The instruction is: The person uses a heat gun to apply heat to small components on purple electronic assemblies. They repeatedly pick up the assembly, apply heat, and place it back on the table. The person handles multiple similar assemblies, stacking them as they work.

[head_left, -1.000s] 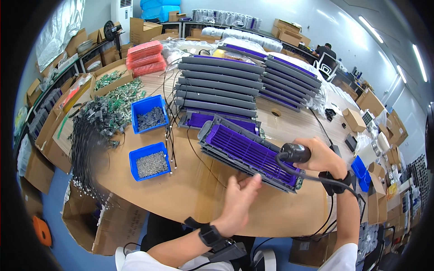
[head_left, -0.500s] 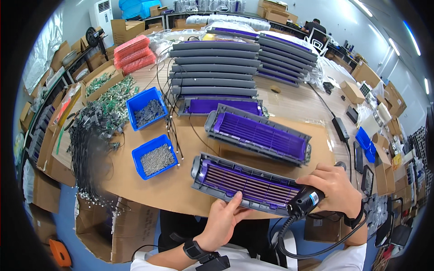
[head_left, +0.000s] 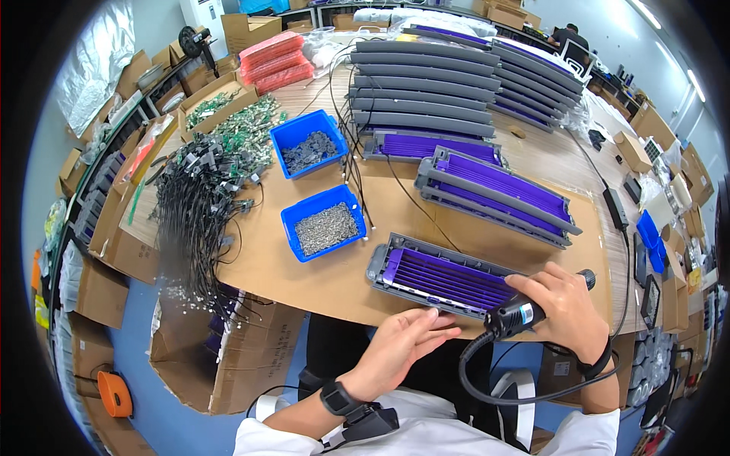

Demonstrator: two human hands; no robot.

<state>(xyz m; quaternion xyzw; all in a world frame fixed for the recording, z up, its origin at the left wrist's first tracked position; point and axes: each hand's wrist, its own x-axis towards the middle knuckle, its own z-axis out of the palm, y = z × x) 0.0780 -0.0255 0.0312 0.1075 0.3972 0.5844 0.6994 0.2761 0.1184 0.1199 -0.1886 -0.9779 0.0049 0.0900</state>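
Note:
In front of me lies a long grey housing [head_left: 414, 287] with purple slats inside, on the cardboard sheet. My right hand [head_left: 564, 308] wraps round a black corded electric screwdriver [head_left: 511, 315] above the housing's right end. The tool lies sideways, with its cord end to the left and its other end to the right, past my knuckles. My left hand [head_left: 399, 348] is open at the housing's near edge, its fingers stretched out. A fingertip is at that edge; I cannot tell whether it touches. Just beyond sits another grey and purple housing [head_left: 498, 194].
Two blue bins hold small parts: grey plastic pieces [head_left: 310, 154] and metal screws [head_left: 325, 229]. Black cables [head_left: 199, 220] and green circuit boards [head_left: 247, 125] pile up on the left. More grey housings [head_left: 426, 83] stand in rows behind. A black power adapter [head_left: 614, 207] lies at right.
My left hand has loosened from the housing's near edge, its fingers now straighter. The slats now look purple rather than brownish. The whole view has shifted; the right hand still holds the screwdriver.

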